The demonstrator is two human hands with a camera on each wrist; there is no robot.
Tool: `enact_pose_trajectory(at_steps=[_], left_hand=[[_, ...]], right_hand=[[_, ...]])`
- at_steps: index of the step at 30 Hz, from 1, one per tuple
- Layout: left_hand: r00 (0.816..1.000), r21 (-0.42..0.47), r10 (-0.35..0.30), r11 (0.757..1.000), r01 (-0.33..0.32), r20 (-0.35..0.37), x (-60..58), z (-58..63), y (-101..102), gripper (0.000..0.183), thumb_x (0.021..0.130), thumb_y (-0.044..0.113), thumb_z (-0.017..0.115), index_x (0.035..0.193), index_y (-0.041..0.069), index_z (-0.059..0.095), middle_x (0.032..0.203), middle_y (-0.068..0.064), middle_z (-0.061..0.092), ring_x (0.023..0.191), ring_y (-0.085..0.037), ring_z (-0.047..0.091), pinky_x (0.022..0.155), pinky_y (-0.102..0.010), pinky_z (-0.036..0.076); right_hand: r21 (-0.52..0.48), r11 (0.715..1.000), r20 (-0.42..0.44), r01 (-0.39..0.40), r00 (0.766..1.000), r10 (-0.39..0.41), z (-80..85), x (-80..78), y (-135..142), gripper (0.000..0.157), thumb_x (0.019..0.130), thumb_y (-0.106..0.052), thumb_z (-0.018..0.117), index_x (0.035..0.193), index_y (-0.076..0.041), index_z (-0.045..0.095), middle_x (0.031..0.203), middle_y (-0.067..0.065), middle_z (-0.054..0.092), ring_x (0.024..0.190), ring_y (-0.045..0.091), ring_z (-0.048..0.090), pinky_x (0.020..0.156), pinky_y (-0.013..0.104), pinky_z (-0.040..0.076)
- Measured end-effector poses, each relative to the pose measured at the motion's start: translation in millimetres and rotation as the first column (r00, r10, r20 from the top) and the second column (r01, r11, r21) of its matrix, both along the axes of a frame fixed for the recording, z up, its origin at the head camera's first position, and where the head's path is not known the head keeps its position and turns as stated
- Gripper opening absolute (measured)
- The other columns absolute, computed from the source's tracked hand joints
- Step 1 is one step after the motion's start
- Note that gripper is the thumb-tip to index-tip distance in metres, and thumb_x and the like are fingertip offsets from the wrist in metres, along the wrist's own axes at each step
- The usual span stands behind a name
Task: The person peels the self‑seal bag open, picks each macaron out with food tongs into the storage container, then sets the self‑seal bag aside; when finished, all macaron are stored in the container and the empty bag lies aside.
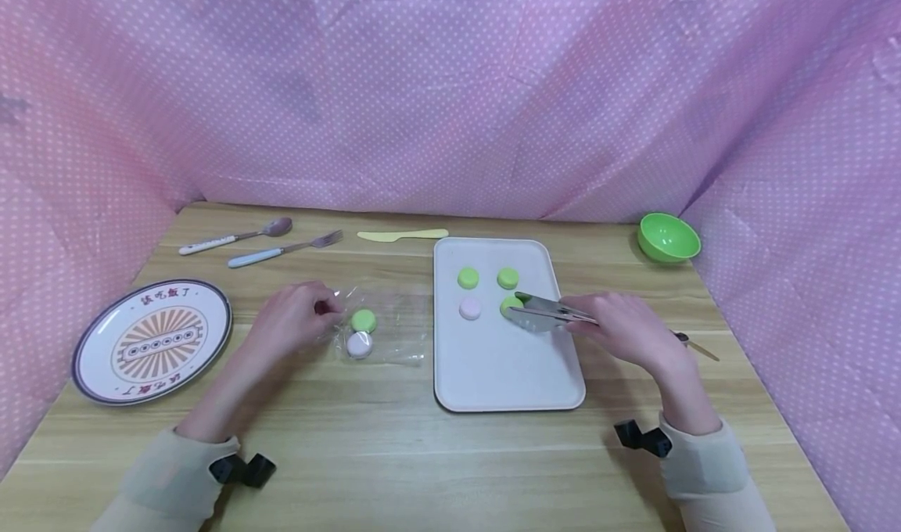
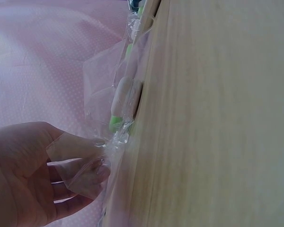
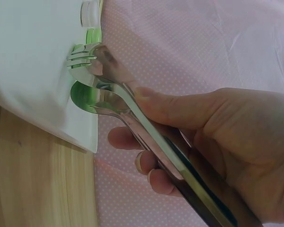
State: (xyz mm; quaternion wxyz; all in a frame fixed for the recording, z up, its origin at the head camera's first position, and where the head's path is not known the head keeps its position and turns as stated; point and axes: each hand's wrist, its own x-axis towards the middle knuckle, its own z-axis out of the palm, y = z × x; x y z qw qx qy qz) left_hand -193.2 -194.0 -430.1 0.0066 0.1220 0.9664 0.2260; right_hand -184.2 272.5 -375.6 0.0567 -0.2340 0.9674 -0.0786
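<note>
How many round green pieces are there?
4: on the white tray, a far-left green piece, a far-right green piece and a near-right green piece at the tongs; in the clear bag, one more green piece. None seems hidden.

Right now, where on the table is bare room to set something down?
Widest bare patch of wooden table: the person's side of the white rectangular tray. Smaller: between tray and green round bowl. Crowded: left of the tray, where the left hand holds the clear plastic bag.
</note>
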Motion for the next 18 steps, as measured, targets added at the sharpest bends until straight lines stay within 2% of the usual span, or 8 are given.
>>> enact_pose_trajectory(at_steps=[18], left_hand=[[1.000,0.005,-0.001,1.000,0.001,-0.001,0.0,-0.1,0.3,0.005,0.078,0.020,0.073,0.083,0.020,0.072,0.080,0.002,0.066,0.072,-0.014,0.058,0.065,-0.032,0.045]], right_hand=[[0.003,1.000,0.010,0.005,1.000,-0.005,0.0,-0.7,0.2,0.033,0.086,-0.028,0.067,0.118,-0.020,0.065,0.087,-0.006,0.069,0.061,0.007,0.050,0.052,0.026,0.039]])
